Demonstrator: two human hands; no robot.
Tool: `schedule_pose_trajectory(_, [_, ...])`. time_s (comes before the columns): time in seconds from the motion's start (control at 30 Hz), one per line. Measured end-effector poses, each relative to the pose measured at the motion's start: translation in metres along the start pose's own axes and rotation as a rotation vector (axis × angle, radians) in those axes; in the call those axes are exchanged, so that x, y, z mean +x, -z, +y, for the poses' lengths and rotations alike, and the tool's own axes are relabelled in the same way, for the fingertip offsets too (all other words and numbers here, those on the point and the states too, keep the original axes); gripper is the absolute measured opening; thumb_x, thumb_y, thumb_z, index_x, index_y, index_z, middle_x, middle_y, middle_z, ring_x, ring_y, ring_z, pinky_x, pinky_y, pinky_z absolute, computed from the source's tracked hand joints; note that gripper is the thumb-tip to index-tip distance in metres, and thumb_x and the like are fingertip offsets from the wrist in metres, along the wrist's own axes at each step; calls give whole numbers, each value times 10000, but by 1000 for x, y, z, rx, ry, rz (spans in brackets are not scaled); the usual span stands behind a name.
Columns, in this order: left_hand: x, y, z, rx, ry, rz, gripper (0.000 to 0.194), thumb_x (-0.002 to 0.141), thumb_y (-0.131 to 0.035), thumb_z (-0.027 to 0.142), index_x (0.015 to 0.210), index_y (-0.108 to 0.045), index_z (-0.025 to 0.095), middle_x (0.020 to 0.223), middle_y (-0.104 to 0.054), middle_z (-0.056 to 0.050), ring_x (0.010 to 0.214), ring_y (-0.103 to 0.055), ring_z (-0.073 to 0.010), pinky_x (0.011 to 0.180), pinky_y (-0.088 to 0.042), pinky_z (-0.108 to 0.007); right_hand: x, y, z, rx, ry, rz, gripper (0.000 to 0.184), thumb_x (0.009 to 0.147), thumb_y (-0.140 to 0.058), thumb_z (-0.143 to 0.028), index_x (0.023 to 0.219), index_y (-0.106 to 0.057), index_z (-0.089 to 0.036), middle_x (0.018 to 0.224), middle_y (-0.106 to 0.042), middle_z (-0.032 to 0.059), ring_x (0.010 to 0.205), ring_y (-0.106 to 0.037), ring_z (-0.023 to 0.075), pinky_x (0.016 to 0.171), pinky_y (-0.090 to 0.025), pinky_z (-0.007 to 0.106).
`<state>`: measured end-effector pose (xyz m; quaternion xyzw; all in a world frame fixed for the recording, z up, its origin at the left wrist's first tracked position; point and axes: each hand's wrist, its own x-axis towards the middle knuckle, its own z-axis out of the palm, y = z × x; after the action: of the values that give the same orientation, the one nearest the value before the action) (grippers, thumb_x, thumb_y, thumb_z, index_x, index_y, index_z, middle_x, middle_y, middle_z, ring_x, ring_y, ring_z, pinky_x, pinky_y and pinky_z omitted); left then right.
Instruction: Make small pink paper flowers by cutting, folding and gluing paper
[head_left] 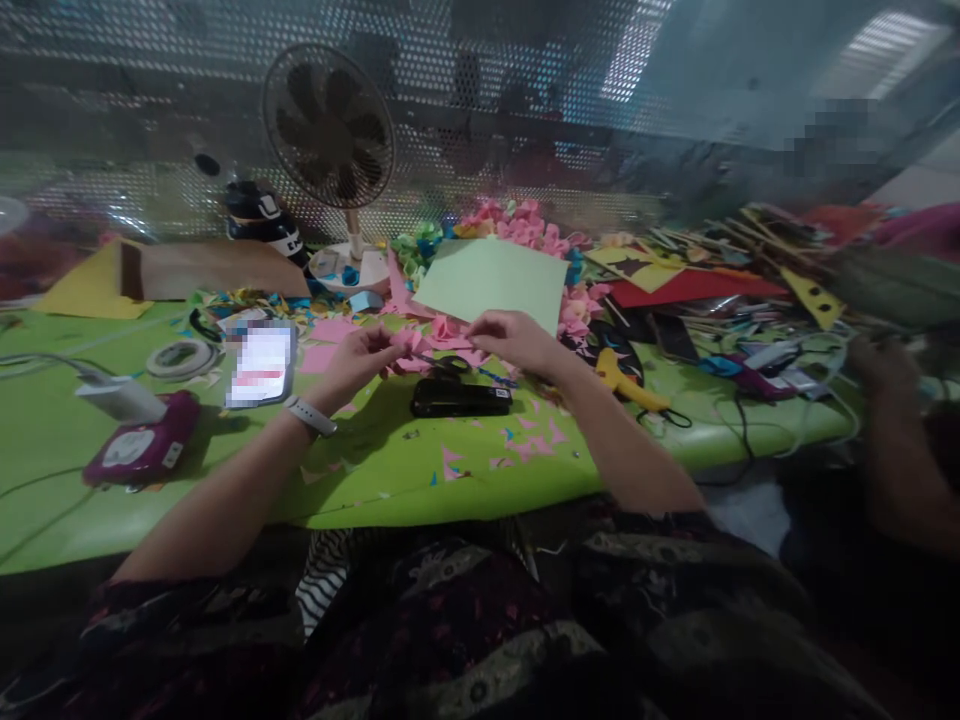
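Note:
My left hand, with a pale band at its wrist, is closed in a pinch over the pink paper pieces. My right hand is also closed, its fingertips bent down at the near edge of a pale green sheet. What either hand pinches is too small and blurred to make out. Between the hands, dark-handled scissors lie on the green tabletop. Just nearer to me is a black stapler, touched by neither hand. Small pink paper scraps are strewn in front of it.
A fan stands behind a pile of pink paper flowers. Left are a lit phone, a tape roll and a purple power bank with a white plug. Right lie a yellow glue gun and another person's hand.

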<state>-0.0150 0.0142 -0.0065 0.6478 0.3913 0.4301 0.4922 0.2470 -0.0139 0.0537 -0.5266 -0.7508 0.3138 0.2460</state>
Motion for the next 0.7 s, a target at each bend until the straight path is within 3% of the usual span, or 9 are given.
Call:
schedule_pose_trajectory(0.07, [-1, 1, 2, 12, 1, -2, 311, 743, -771, 436, 754, -651, 150, 647, -640, -20, 538, -582, -94, 478, -441, -199, -32, 26, 11, -305, -17, 102, 216, 871, -570, -288, 1006, -684, -164, 991, -711, 85, 842, -633, 182, 737, -472, 302])
schedule_pose_trajectory(0.17, [-1, 0, 4, 16, -3, -8, 315, 741, -768, 443, 748, -660, 147, 643, -640, -24, 529, -562, -92, 488, -447, -207, -81, 59, 44, -726, -239, 215, 245, 845, -560, -276, 1040, -672, -179, 1044, -708, 100, 927, -646, 234, 761, -455, 314])
schedule_pose_trajectory(0.27, [-1, -1, 4, 19, 16, -15, 327, 737, -765, 459, 761, -670, 147, 652, -644, -25, 541, -569, -97, 493, -447, -208, -114, 77, 82, -967, -512, 136, 373, 808, -595, -319, 1124, -649, -127, 1129, -677, 167, 1019, -635, 293, 782, -456, 331])
schedule_pose_trajectory(0.33, [-1, -2, 2, 22, 33, -17, 343, 716, -778, 470, 767, -676, 147, 647, -641, -23, 541, -571, -100, 477, -431, -203, -124, 81, 101, -993, -629, 51, 410, 794, -592, -312, 1144, -644, -104, 1121, -673, 185, 979, -644, 296, 768, -460, 340])
schedule_pose_trajectory(0.47, [0, -2, -1, 22, 48, -19, 372, 672, -810, 481, 754, -677, 143, 644, -641, -21, 538, -575, -99, 460, -414, -193, -126, 79, 122, -960, -606, 67, 399, 786, -575, -275, 1145, -654, -118, 1127, -657, 174, 989, -634, 277, 814, -465, 340])
schedule_pose_trajectory(0.6, [1, -1, -2, -4, 41, -17, 367, 677, -811, 480, 755, -684, 145, 649, -645, -20, 535, -571, -92, 465, -426, -185, -126, 77, 137, -898, -582, 202, 430, 763, -608, -304, 1147, -655, -116, 1101, -644, 164, 1065, -601, 288, 906, -461, 357])
schedule_pose_trajectory(0.7, [1, -1, -1, -28, 35, -1, 362, 673, -818, 477, 749, -685, 149, 650, -650, -20, 535, -582, -93, 467, -439, -181, -128, 74, 150, -846, -578, 420, 425, 765, -593, -320, 1136, -652, -122, 1104, -630, 168, 1121, -573, 301, 936, -461, 380])
